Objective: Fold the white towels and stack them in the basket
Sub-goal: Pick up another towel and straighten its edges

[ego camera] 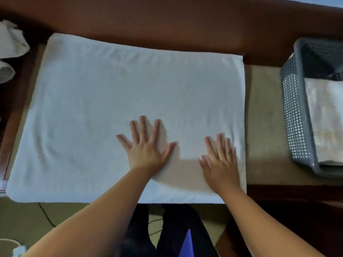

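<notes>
We press our left hand and right hand flat, fingers spread and gripping nothing, on the near right part of the white towel spread on the table. It looks only partly folded. Farther right, the grey basket already holds folded towels; more rumpled towels wait far left.

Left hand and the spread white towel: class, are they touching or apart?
Touching. The head view shows the left hand lying flat, fingers spread, palm down on the white towel, with no gap visible beneath it.
</notes>
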